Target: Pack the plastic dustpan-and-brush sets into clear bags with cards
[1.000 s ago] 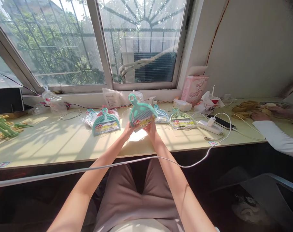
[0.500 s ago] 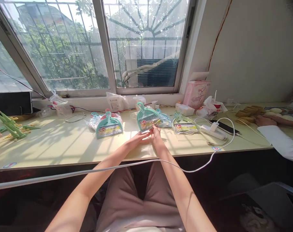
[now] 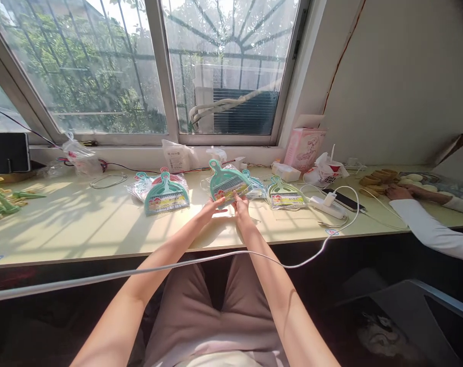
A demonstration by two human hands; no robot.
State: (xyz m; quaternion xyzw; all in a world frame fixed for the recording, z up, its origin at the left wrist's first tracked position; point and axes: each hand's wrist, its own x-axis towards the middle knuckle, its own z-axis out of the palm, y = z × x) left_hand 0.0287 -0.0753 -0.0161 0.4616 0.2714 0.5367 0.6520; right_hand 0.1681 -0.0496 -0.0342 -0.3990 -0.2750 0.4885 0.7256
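Observation:
A teal dustpan set point(image 3: 224, 182) in clear wrapping, with a brush and a printed label, is raised and tilted over the table. My left hand point(image 3: 211, 208) grips its lower left edge, and my right hand point(image 3: 240, 204) pinches its lower right edge. Behind it on the right lie blue wrapped sets point(image 3: 255, 186). To the left, a teal wrapped set point(image 3: 166, 196) rests on a pile with pink and blue ones. A green wrapped set point(image 3: 287, 196) lies to the right.
A white cable point(image 3: 231, 254) crosses over my forearms. On the right are a power strip point(image 3: 327, 206), a phone point(image 3: 343, 200), a pink box point(image 3: 304, 148) and a wrapped cup point(image 3: 329, 171). Another person's hands touch brown pieces point(image 3: 377, 181) at far right.
The view has turned slightly, shifting the table's things left. My left hand has moved up to the dustpan set's lower left edge, and its label is less covered by my fingers.

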